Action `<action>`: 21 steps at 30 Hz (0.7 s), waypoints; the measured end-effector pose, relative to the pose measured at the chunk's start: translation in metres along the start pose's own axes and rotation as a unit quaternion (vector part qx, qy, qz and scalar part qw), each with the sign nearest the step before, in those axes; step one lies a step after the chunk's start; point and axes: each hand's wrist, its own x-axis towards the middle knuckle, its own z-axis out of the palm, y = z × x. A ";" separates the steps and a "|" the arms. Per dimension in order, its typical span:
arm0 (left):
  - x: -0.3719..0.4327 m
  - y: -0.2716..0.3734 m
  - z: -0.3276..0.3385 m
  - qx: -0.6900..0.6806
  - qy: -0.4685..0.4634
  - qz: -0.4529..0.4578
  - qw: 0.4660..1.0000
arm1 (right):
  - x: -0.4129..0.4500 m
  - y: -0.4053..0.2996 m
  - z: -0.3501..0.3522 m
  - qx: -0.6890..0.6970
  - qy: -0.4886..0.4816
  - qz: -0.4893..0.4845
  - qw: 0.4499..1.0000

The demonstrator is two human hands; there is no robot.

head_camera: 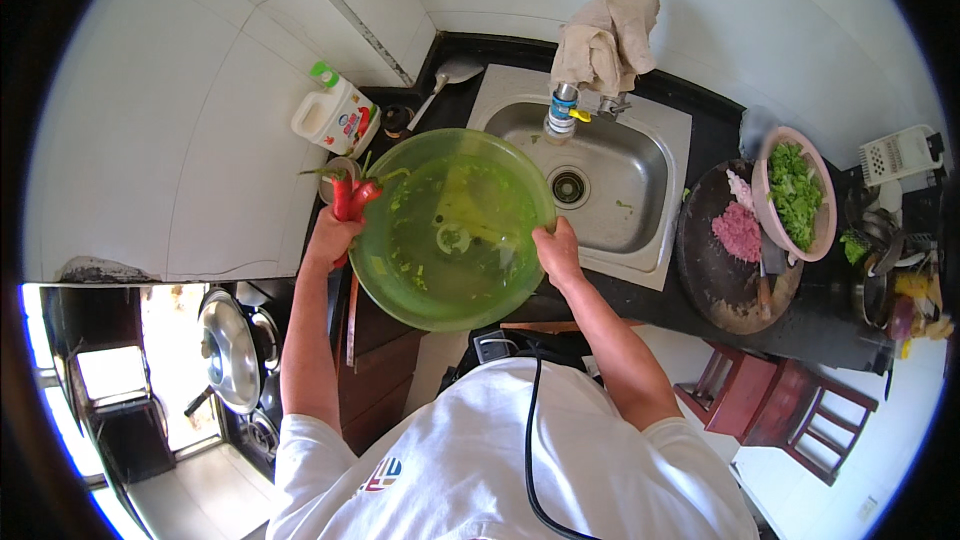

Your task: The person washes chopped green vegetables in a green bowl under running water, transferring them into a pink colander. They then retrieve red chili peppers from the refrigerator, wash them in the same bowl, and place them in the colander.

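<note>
A large translucent green plastic basin point(450, 319) is before me, overlapping the left side of the steel sink point(652, 187). Water with small green leaf scraps lies in it. My right hand point(559, 249) grips the basin's right rim, thumb on top. My left hand point(334, 238) holds several red chili peppers point(352, 199) with green stems, against the basin's left rim. Whether its fingers also clasp the rim is hidden. Above the sink, the faucet point(562, 116) has a blue collar and a yellow lever.
Beige cloths point(607, 34) hang over the faucet pipe. A white detergent jug point(337, 116) and a metal spatula point(442, 82) stand at left. On the right, a round chopping board point(701, 262) holds minced meat point(737, 231), a cleaver point(766, 270) and a pink basket point(823, 217) of chopped greens.
</note>
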 end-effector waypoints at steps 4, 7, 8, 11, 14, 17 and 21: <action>0.003 0.033 0.005 0.166 -0.022 0.030 0.986 | 0.001 0.009 -0.016 0.055 -0.060 0.065 0.995; 0.006 0.078 0.018 0.231 -0.046 -0.006 0.972 | 0.004 0.010 -0.028 0.117 -0.081 0.113 0.983; 0.009 0.087 0.020 0.243 -0.060 -0.034 0.967 | 0.003 0.010 -0.032 0.126 -0.089 0.126 0.980; 0.019 0.107 0.024 0.277 -0.058 -0.006 0.959 | 0.003 0.010 -0.037 0.167 -0.112 0.146 0.969; 0.038 0.110 0.024 0.286 -0.087 -0.006 0.954 | 0.004 0.023 -0.038 0.223 -0.112 0.141 0.958; 0.049 0.115 0.027 0.330 -0.094 0.008 0.939 | -0.003 0.011 -0.037 0.229 -0.087 0.164 0.956; 0.055 0.139 0.029 0.357 -0.123 -0.049 0.924 | 0.004 0.028 -0.027 0.244 -0.089 0.176 0.949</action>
